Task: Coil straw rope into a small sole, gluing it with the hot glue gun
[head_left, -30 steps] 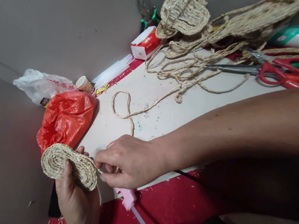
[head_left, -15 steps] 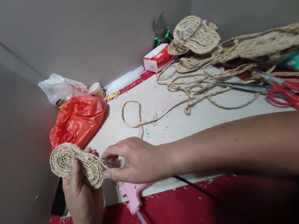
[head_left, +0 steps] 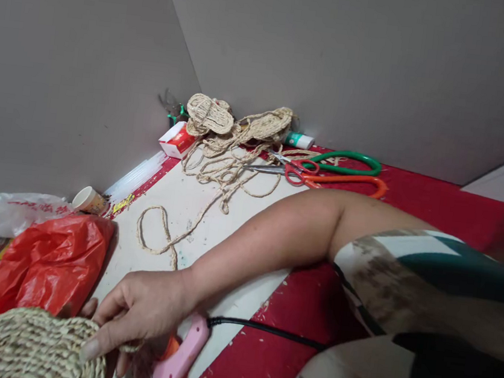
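Observation:
A coiled, sole-shaped mat of braided straw (head_left: pixel 34 346) fills the lower left corner, partly cut off by the frame. Behind its upper edge show fingertips of my left hand (head_left: pixel 89 307), closed around it; the rest of that hand is hidden. My right hand (head_left: pixel 143 301) pinches the mat's right end, thumb on top and fingers bent behind. From under that hand a braided straw cord (head_left: pixel 193 229) runs in a loop across the white board. A pink glue gun (head_left: pixel 185 357) lies just right of my right hand, its black cable trailing right.
The white board (head_left: pixel 239 303) lies on a red cloth. A red plastic bag (head_left: pixel 55 263), paper cup (head_left: pixel 90 201) and clear glue sticks (head_left: pixel 137 175) line the left. Farther back are a small box (head_left: pixel 177 140), a straw bundle (head_left: pixel 209 114), red-handled scissors (head_left: pixel 302 171) and big green-and-orange-handled shears (head_left: pixel 349 174).
The view has shifted, so the mat now sits lower left and larger. My right thumb has come onto the mat's end, where before it was at its edge.

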The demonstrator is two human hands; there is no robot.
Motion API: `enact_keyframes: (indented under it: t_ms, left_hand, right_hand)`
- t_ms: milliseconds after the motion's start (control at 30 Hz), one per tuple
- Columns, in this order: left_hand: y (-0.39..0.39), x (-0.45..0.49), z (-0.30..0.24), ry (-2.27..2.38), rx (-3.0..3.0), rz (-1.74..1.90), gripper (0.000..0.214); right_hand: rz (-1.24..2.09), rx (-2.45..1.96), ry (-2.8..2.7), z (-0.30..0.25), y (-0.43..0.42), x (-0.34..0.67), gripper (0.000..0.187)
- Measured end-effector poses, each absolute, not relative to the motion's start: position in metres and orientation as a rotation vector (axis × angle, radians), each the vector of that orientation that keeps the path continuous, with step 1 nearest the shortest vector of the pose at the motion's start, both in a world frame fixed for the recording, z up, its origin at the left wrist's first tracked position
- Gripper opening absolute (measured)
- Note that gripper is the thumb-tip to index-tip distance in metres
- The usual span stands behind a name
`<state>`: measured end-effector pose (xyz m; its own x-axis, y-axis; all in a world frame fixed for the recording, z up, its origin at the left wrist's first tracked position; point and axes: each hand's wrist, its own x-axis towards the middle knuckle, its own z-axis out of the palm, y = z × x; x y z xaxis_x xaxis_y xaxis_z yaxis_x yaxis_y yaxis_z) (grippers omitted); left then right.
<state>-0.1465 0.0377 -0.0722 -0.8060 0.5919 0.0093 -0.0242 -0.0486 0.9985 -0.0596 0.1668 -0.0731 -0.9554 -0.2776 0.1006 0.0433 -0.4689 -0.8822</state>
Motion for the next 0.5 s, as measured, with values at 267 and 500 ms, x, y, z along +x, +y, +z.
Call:
enact_keyframes:
  t_ms: [267, 500]
  left_hand:
    - [-0.015, -0.115, -0.051, 1.718, 0.521, 2.168, 0.065]
    - [-0.013, -0.12, -0.051, 1.636, 0.586, 2.074, 0.076]
  right_hand:
    - [-2.442, -0.335, 1.418, -0.056, 0.176, -0.041, 0.018]
    - [-2.39, -0.36, 1.411, -0.055, 0.173, -0.038, 0.015]
